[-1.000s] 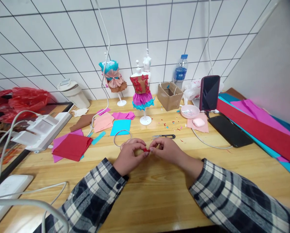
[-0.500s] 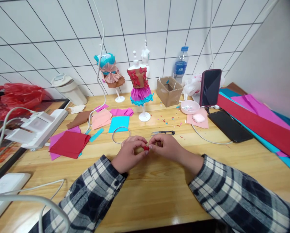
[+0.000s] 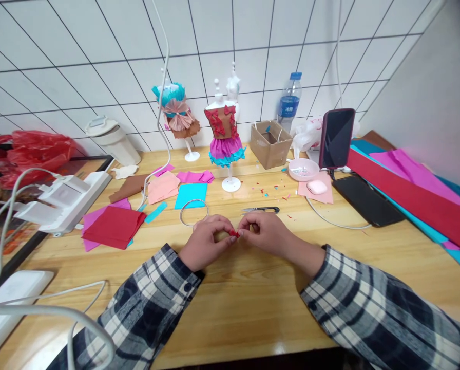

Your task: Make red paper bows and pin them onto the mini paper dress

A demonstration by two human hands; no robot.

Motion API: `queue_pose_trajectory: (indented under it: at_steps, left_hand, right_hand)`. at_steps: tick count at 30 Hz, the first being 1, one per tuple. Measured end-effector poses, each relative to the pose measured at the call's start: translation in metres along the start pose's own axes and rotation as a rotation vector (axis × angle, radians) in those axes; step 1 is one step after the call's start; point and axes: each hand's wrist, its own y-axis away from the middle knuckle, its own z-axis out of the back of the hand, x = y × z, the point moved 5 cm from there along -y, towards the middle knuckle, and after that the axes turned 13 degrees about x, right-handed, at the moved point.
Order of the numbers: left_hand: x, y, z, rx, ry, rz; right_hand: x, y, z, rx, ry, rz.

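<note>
Between my fingertips is a small piece of red paper (image 3: pixel 234 233), partly covered by the fingers. My left hand (image 3: pixel 209 239) pinches it from the left, while my right hand (image 3: pixel 264 234) pinches its right end. Just beyond my hands lie a pair of thread snips (image 3: pixel 261 209) and a thin metal ring (image 3: pixel 181 213). Farther back, a white mini dress form (image 3: pixel 231 184) stands upright, wearing a brown paper top (image 3: pixel 227 123) with red bows and a magenta skirt (image 3: pixel 224 148) edged in blue.
Paper sheets, including a red stack (image 3: pixel 114 226) and a blue square (image 3: pixel 190 196), lie at left near a power strip (image 3: pixel 78 203). A cardboard box (image 3: pixel 270 149), pink dish (image 3: pixel 303 168), upright phone (image 3: pixel 337 139) and black phone (image 3: pixel 368 200) stand or lie at right. Cables cross the left side.
The view has shifted slightly. Both hands stay together, and a little more of the red paper shows between the fingertips.
</note>
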Motion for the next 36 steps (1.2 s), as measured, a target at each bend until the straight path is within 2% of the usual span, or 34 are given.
queue_pose_trajectory:
  at_steps: [10, 36]
  left_hand:
    - [0.001, 0.001, 0.005, -0.090, 0.079, 0.032]
    - [0.009, 0.002, 0.008, -0.179, 0.244, 0.013]
  right_hand:
    - [-0.012, -0.004, -0.009, 0.075, -0.329, -0.147]
    - [-0.010, -0.003, -0.009, 0.093, -0.425, -0.149]
